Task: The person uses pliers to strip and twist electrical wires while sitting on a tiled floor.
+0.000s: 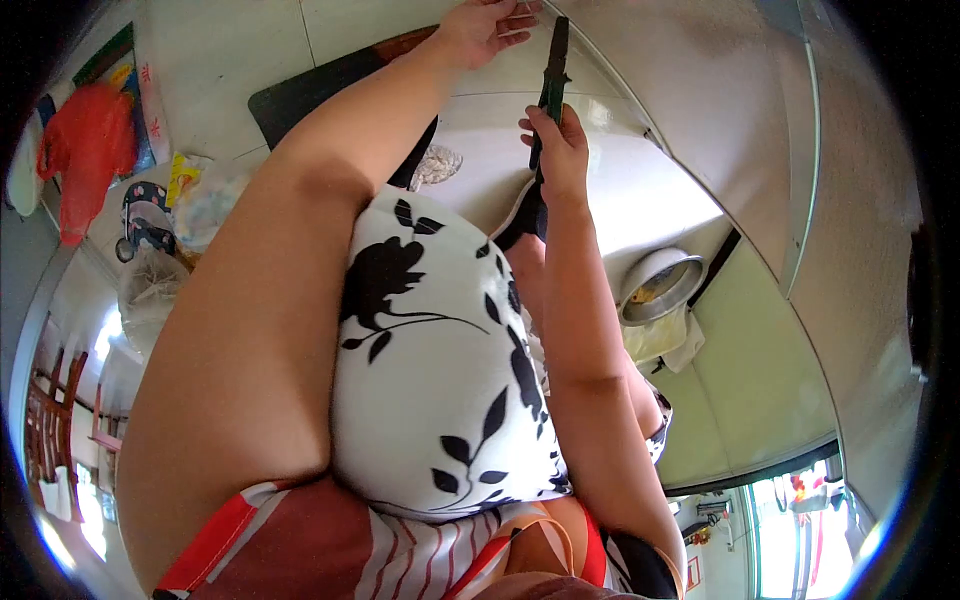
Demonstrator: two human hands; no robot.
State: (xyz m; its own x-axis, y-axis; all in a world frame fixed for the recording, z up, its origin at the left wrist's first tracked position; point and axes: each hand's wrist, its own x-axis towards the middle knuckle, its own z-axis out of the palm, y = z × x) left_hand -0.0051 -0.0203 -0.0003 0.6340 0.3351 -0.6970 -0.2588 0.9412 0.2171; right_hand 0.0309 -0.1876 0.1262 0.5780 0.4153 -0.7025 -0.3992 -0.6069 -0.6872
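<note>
My left hand point(488, 32) is stretched out at the top of the view with its fingers apart, close to the lower edge of a pale panel point(660, 60). Nothing shows in it. In my right hand point(560, 150) is a long, narrow, dark object point(556, 75), gripped near its lower part and pointing up. Small projections stick out from its middle; its exact kind is unclear. The object's tip is beside the left hand, apart from it. A dark flat mat point(300, 100) lies on the floor, partly hidden behind my left arm.
A metal basin point(662, 286) with something in it stands right of my right forearm. At the left are a red plastic bag point(88, 150), a patterned dark item point(148, 215) and clear plastic bags point(152, 295). Large pale panels point(740, 130) rise along the right.
</note>
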